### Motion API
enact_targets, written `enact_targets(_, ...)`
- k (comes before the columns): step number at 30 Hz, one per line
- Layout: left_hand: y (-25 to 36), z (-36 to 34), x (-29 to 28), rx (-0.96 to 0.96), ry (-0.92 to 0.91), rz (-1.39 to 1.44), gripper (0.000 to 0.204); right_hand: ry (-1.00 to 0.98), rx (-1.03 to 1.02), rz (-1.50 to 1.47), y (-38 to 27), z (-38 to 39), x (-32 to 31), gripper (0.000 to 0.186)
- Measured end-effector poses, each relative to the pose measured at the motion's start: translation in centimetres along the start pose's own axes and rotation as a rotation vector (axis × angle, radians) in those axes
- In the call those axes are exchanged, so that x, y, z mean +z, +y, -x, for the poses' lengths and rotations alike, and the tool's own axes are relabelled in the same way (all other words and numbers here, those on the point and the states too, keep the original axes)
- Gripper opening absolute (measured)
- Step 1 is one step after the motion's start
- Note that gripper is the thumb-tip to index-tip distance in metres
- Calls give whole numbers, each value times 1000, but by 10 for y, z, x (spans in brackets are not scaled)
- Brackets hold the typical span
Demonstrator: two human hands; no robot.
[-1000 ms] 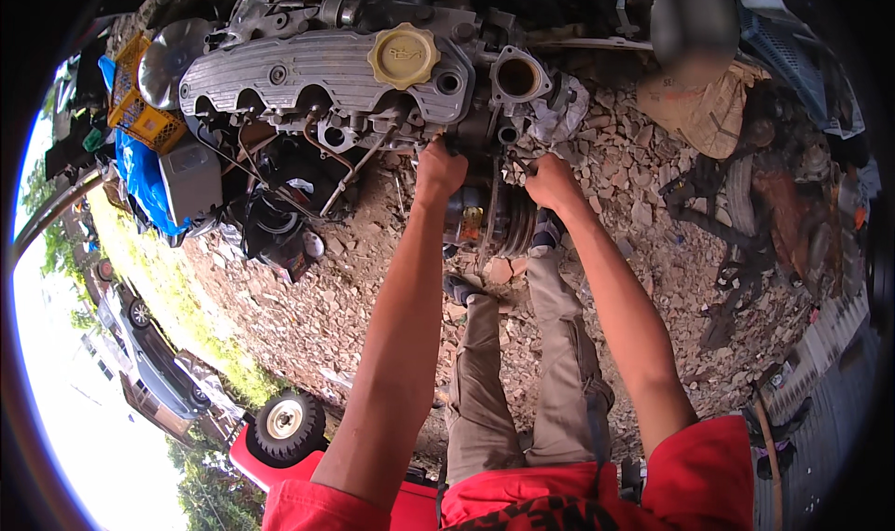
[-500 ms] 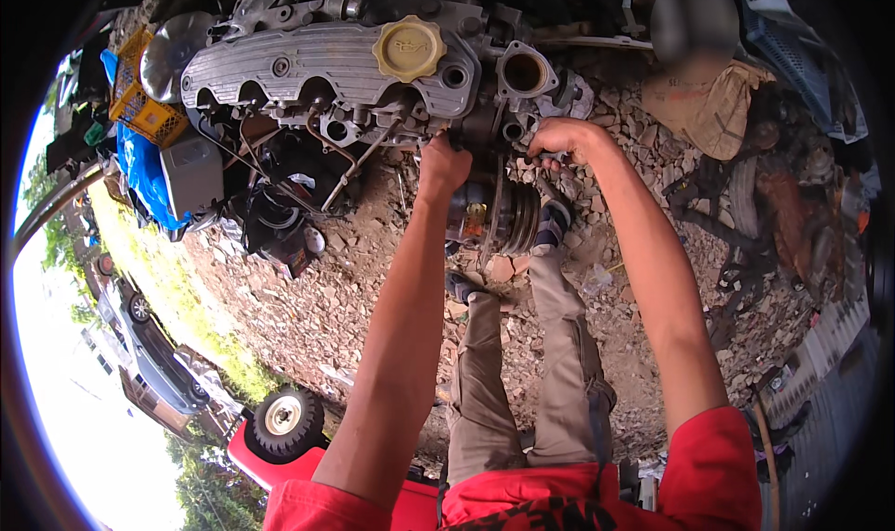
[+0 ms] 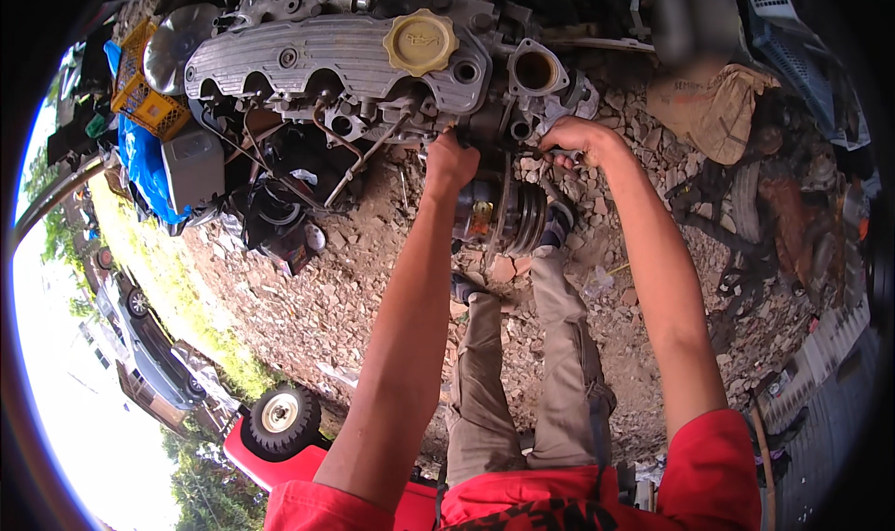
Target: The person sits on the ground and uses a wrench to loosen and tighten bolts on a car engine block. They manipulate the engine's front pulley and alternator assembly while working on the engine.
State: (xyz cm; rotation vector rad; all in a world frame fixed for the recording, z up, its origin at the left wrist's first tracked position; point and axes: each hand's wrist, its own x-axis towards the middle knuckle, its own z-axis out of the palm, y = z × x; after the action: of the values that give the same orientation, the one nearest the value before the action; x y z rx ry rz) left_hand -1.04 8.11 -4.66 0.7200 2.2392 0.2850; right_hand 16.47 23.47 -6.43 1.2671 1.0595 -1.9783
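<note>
An engine with a ribbed grey valve cover (image 3: 345, 57) and a yellow oil filler cap (image 3: 421, 42) stands in front of me. My left hand (image 3: 452, 163) is closed against its lower near side, below the cover's right end; what the fingers grip is hidden. To the right, my right hand (image 3: 580, 141) is curled round a small shiny metal piece (image 3: 565, 155), too little of which shows to name. It sits beside the small pipe opening, beneath a round open flange (image 3: 536, 70). Between and below my hands is a grooved pulley (image 3: 524, 220).
Stones and rubble (image 3: 317, 317) cover the ground. A yellow crate (image 3: 149, 88), blue plastic sheet and grey box (image 3: 193, 169) lie at left. Rusty metal parts (image 3: 792, 214) are heaped at right, near a cardboard piece (image 3: 699, 111). Metal pipes (image 3: 359, 163) hang off the engine's near side.
The engine and both hands appear slightly further right and lower in the view. My right hand stays curled by the small pipe opening, and my left remains against the engine.
</note>
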Motion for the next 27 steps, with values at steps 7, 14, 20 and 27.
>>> enact_targets(7,-2,1,1,19,22,-1,45,-21,20,118,-12,0,0,12)
enact_targets(14,-2,-2,3,30,29,-23,44,-35,-68,227,-15,-7,-3,12)
enact_targets(20,-2,-1,3,39,55,6,42,198,-383,548,22,-7,34,21)
enact_targets(27,-1,1,1,48,31,16,43,819,-475,301,87,-4,117,22)
